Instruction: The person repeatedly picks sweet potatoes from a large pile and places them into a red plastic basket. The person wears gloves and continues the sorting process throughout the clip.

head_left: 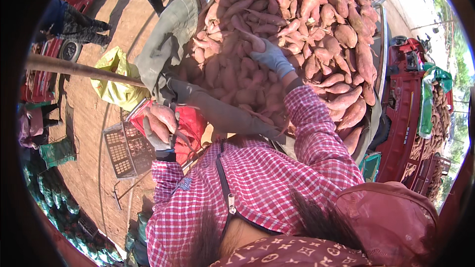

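A large heap of sweet potatoes [316, 44] fills the cargo bed in front of me. My right hand [274, 59], in a pale blue-grey glove, reaches over the heap and is closed on the near end of a long sweet potato [251, 38]. At the left, my gloved left hand [156, 136] is wrapped around a couple of sweet potatoes [164, 116], one with a thin root tail hanging down. It is beside a red bag [197, 124]. A grey-green cloth [208, 106] lies along the near edge of the heap.
A wooden pole [84, 70] juts in from the left above a yellow sack [116, 86]. Below stands a black plastic crate [118, 151]. A metal rail [384, 44] borders the bed's right side. Red vehicles [403, 113] with more sweet potatoes stand at right. People [74, 22] stand at left.
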`<state>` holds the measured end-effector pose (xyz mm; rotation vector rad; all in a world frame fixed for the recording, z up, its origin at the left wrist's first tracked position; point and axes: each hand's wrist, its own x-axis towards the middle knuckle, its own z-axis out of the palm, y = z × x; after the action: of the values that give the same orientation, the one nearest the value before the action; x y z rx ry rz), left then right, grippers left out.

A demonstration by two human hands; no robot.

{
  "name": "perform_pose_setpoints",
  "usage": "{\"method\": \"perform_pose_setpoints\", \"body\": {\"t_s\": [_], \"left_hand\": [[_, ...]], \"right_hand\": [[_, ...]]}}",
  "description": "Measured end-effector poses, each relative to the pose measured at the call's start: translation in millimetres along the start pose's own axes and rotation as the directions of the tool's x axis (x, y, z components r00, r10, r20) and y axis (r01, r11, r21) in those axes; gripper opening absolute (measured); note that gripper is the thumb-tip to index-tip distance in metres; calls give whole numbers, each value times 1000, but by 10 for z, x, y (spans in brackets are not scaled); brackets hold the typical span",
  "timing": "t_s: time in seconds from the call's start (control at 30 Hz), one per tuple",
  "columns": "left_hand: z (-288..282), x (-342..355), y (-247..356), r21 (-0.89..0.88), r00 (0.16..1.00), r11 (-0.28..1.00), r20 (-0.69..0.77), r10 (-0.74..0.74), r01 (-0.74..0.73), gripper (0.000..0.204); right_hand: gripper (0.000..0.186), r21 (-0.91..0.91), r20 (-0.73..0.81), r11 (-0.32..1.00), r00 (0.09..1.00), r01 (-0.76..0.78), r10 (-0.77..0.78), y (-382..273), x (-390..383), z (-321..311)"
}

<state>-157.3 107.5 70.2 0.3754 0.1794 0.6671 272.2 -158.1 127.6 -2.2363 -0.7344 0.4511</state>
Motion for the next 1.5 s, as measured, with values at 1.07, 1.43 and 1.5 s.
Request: {"method": "perform_pose_setpoints", "body": {"t_s": [1.07, 1.43, 1.5], "left_hand": [[-79, 17, -331, 679, 978, 730, -192, 85, 70, 63], [1109, 1251, -1698, 941, 892, 183, 329, -308, -284, 90], [1437, 1376, -1913, 918, 846, 209, 394, -360, -338, 103]], "right_hand": [[28, -902, -75, 430, 978, 17, -197, 447, 1487, -212], [47, -347, -256, 854, 837, 388, -484, -303, -97, -216], [53, -14, -224, 937, 912, 350, -344, -305, -241, -96]]}}
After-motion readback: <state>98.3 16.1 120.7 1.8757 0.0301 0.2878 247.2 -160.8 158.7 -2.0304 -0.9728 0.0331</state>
